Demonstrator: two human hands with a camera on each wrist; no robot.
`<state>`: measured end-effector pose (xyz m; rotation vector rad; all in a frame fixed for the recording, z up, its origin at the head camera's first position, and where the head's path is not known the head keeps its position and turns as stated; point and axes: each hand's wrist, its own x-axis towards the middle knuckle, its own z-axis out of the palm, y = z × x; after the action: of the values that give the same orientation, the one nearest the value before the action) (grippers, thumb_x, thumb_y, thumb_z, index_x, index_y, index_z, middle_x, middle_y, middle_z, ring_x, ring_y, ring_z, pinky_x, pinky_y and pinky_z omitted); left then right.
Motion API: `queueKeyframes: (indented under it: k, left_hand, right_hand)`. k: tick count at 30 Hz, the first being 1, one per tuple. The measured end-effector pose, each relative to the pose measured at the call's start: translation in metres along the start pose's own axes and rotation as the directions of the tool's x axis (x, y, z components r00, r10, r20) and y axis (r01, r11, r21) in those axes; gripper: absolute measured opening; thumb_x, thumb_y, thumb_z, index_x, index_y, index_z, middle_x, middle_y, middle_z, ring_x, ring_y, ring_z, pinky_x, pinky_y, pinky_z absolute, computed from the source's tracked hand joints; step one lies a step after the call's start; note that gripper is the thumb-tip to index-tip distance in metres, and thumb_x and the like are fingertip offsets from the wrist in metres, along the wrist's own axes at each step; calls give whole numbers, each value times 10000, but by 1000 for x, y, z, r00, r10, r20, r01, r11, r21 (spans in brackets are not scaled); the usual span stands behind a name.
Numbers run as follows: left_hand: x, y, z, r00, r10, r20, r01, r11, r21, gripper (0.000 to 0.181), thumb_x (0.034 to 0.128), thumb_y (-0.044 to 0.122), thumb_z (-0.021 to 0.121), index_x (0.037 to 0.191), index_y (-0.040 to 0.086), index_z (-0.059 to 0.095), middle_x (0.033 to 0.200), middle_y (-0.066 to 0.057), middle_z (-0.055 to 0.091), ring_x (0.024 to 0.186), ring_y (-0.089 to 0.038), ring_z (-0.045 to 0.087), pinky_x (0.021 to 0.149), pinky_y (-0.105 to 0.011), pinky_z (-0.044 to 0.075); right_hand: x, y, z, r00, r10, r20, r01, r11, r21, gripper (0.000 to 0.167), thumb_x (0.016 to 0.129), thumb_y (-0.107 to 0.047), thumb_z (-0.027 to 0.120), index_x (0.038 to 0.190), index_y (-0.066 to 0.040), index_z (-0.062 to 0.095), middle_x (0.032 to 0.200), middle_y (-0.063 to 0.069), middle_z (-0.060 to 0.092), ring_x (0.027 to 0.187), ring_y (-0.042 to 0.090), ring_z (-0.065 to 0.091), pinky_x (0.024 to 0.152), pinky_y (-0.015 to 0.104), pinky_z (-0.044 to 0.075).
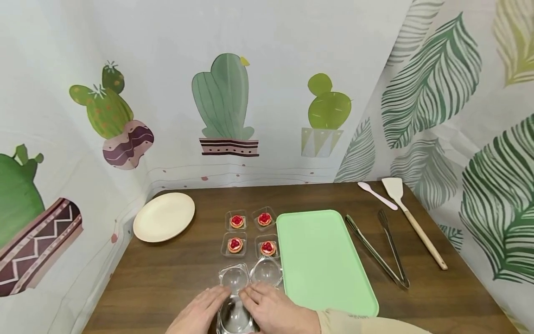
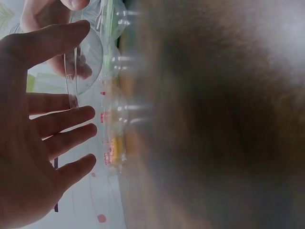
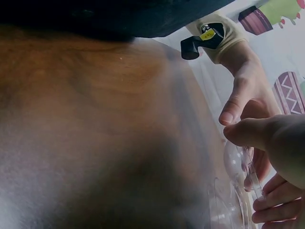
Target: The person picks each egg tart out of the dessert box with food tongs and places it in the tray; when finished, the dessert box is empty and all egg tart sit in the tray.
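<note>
Near the front edge of the table, my left hand and right hand hold a clear plastic domed lid between them. In the left wrist view, the lid stands edge-on, with the left thumb and index finger at its rim and its other fingers spread. From the right wrist, the right thumb and fingers are around the same lid; the left hand is behind it. Just beyond the hands sit two more clear domed pieces, one beside the other. Several small red-topped tarts lie in clear square containers.
A light green tray is right of the containers. Metal tongs, a pale spoon and a wooden-handled spatula lie farther right. A cream plate is at back left. Printed cloth hangs behind the brown table.
</note>
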<state>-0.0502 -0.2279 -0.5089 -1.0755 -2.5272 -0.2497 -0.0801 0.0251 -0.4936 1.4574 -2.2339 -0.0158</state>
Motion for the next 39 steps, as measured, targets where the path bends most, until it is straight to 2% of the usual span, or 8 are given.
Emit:
queueKeyframes:
  k: [2, 6, 11, 15, 19, 25, 34, 39]
  left_hand:
    - [-1, -2, 3, 999, 42, -19, -41, 998, 38, 924, 708, 769, 632, 1247, 20, 582, 1208, -99, 654, 1082, -247, 623, 1182, -133, -25]
    - [-1, -5, 8, 997, 67, -27, -65, 995, 81, 880, 736, 749, 620, 1236, 26, 585, 1187, -98, 666, 1064, -244, 633, 1180, -149, -70]
    - [-1, -6, 12, 998, 53, -16, -52, 995, 86, 849, 755, 734, 618, 1237, 36, 593, 1179, -81, 666, 1066, -227, 634, 1172, -133, -75]
    - [-2, -7, 16, 999, 50, -9, -49, 995, 88, 842, 759, 728, 621, 1234, 34, 595, 1179, -86, 664, 1071, -230, 630, 1169, -125, -68]
    - [-3, -8, 22, 997, 73, -25, -70, 992, 107, 829, 765, 732, 602, 1224, 41, 596, 1177, -84, 667, 1075, -237, 624, 1173, -136, -75]
    - [-2, -9, 28, 996, 88, -21, -85, 990, 112, 847, 743, 742, 601, 1220, 42, 601, 1198, -82, 649, 1103, -244, 606, 1178, -151, -76]
    - [-2, -10, 28, 996, 88, -12, -85, 983, 160, 869, 757, 776, 534, 1235, 54, 607, 1219, -62, 645, 1148, -232, 580, 1198, -191, -68]
    - [-2, -10, 29, 996, 89, -25, -83, 981, 178, 890, 763, 786, 517, 1265, 54, 575, 1243, -63, 638, 1172, -223, 550, 1203, -206, -64]
  right_hand:
    - [0, 0, 3, 1000, -12, -26, 12, 1000, -18, 700, 774, -644, 647, 1171, -67, 665, 1121, 43, 707, 1052, 164, 661, 971, 273, 505]
    - [-2, 0, 9, 998, -42, -57, 39, 998, -53, 677, 841, -654, 556, 1146, -63, 681, 1102, 62, 718, 1034, 173, 676, 959, 276, 517]
    - [-4, 0, 15, 997, -50, -54, 46, 996, -80, 697, 881, -666, 485, 1161, -56, 670, 1108, 65, 711, 1042, 181, 669, 955, 278, 518]
    - [-5, -1, 20, 995, -58, -78, 51, 995, -86, 619, 878, -599, 526, 1147, -62, 673, 1090, 57, 711, 1035, 173, 666, 948, 272, 519]
    - [-6, -2, 24, 993, -66, -100, 59, 995, -77, 559, 887, -543, 539, 1131, -61, 681, 1072, 56, 716, 1020, 167, 670, 936, 270, 526]
    - [-8, -1, 28, 994, -65, -87, 59, 996, -68, 599, 901, -585, 503, 1127, -61, 686, 1067, 54, 715, 1016, 163, 673, 935, 264, 522]
    - [-8, -1, 32, 986, -76, -147, 59, 991, -118, 524, 877, -516, 546, 1096, -61, 687, 1030, 40, 711, 983, 153, 671, 902, 258, 533]
    - [-9, 0, 29, 990, -76, -116, 64, 992, -105, 585, 889, -571, 518, 1117, -59, 688, 1056, 54, 713, 1003, 162, 672, 924, 262, 527]
